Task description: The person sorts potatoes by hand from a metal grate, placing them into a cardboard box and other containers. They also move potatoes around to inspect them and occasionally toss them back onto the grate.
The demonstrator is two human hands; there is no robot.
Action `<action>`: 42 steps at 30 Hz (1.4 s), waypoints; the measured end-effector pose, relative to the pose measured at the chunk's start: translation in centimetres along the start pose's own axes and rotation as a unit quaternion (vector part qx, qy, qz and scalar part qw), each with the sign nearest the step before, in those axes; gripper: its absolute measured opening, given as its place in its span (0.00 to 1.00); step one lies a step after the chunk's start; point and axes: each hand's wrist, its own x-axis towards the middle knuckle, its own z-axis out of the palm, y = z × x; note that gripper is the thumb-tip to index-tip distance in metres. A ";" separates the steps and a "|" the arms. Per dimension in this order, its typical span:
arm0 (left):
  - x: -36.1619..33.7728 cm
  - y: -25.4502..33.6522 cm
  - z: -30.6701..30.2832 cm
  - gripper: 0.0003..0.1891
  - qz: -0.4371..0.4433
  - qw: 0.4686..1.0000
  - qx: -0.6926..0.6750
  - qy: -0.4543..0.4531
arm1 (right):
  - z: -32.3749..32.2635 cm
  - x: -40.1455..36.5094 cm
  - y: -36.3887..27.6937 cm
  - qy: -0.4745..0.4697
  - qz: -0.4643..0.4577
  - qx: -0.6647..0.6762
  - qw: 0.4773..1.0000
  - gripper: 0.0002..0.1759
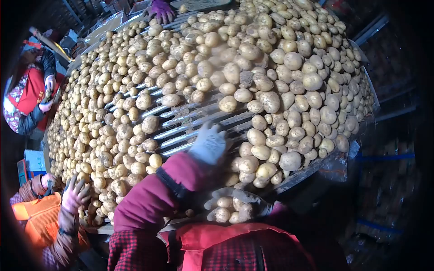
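My left hand, in a whitish glove and purple sleeve, reaches over the metal slats of the sorting table. It is slightly blurred. Its fingers look apart, and I see nothing in them. Close to my body, my right hand in a grey glove curls around several potatoes, holding them against the table's near edge. Loose yellowish potatoes, some dusty with soil, lie just right of my left hand. A dark clod sits among the potatoes farther up.
Potatoes cover most of the slatted table, heaped high on the right. At the lower left, a person in an orange vest stretches a gloved hand over the potatoes. Another person in red stands farther left. A purple glove shows at the far edge.
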 end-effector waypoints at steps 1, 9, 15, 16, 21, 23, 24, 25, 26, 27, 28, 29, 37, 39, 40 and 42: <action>-1.8 -0.9 -0.1 0.12 -0.014 0.999 -0.006 0.030 | 0.0 0.0 0.1 0.004 0.003 -0.002 1.000 0.34; -10.8 -4.7 -4.3 0.15 -0.179 0.933 -0.058 0.308 | -0.8 0.5 1.1 0.050 0.030 -0.078 0.995 0.34; -14.2 5.0 -6.4 0.17 0.104 0.904 -0.359 0.207 | -2.1 1.3 0.5 0.087 0.088 -0.114 0.986 0.33; -15.0 5.9 -6.1 0.19 0.088 0.905 -0.367 0.194 | -2.7 1.1 0.9 0.082 0.078 -0.087 0.990 0.32; -17.9 4.5 -5.8 0.31 -0.061 0.914 -0.330 0.227 | -2.3 1.7 2.7 -0.084 0.024 0.107 0.990 0.25; -18.8 3.5 -4.6 0.35 -0.140 0.939 -0.228 0.218 | -0.8 1.8 2.2 -0.095 0.040 0.125 0.987 0.26; -18.8 3.4 -4.2 0.36 -0.132 0.954 -0.193 0.190 | 0.5 1.6 1.9 -0.091 0.041 0.111 0.989 0.27; -18.6 3.5 -3.9 0.37 -0.123 0.966 -0.158 0.162 | 1.1 1.4 1.8 -0.087 0.041 0.096 0.991 0.28; -17.9 3.8 -3.7 0.37 -0.126 0.970 -0.161 0.130 | 0.2 1.0 1.7 -0.051 0.092 0.023 0.994 0.30; -16.9 4.2 -3.5 0.37 -0.130 0.973 -0.164 0.100 | 0.6 0.9 1.6 -0.051 0.091 0.034 0.994 0.30; -15.8 4.5 -3.2 0.39 -0.129 0.978 -0.148 0.075 | 1.2 0.9 1.3 -0.050 0.089 0.045 0.994 0.29; -15.1 4.3 -1.8 0.41 -0.105 0.978 -0.147 0.101 | 1.6 0.8 1.3 -0.049 0.086 0.056 0.994 0.29; -13.2 -4.1 -3.0 0.33 -0.229 0.951 0.025 0.207 | 1.1 0.8 2.4 -0.064 0.067 0.119 0.989 0.34; -15.3 -6.0 -4.0 0.27 -0.269 0.932 0.105 0.221 | 3.1 0.4 1.8 -0.012 0.064 0.067 0.996 0.37; -16.5 -5.6 -4.7 0.26 -0.239 0.943 0.097 0.212 | 3.0 0.3 1.6 -0.006 0.076 0.040 0.996 0.38; -18.6 -3.4 -5.6 0.25 -0.137 0.975 0.097 0.145 | 1.7 0.4 1.0 -0.021 0.111 0.005 0.994 0.41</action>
